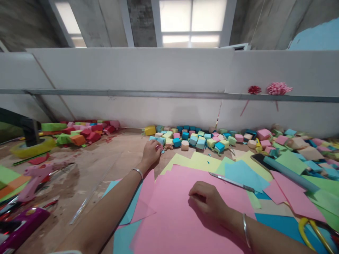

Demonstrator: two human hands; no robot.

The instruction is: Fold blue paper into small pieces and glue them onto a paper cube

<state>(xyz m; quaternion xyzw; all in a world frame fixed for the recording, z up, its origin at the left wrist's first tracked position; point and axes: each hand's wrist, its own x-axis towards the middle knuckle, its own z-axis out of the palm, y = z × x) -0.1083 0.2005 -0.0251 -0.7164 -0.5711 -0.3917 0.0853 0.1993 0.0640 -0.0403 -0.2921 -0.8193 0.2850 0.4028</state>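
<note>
My left hand [152, 153] reaches to the near left edge of a row of small folded paper cubes [185, 145] in blue, pink, yellow and cream. Its fingers are closed at a small pink paper cube [160, 148], which is partly hidden by them. My right hand [208, 200] hovers low over or rests on a large pink paper sheet [169, 211]; I cannot tell which. Its fingers are curled in and nothing shows in them. A craft knife [230, 181] lies on the papers just beyond that hand.
Left lie a pink glue gun [35, 178], yellow tape roll [33, 146], clear glue stick [84, 204], purple device [23, 225] and red-green paper pieces [79, 132]. Right are a blue paper roll [288, 173], yellow-handled scissors [307, 233] and more cubes. A white panel [132, 70] stands behind.
</note>
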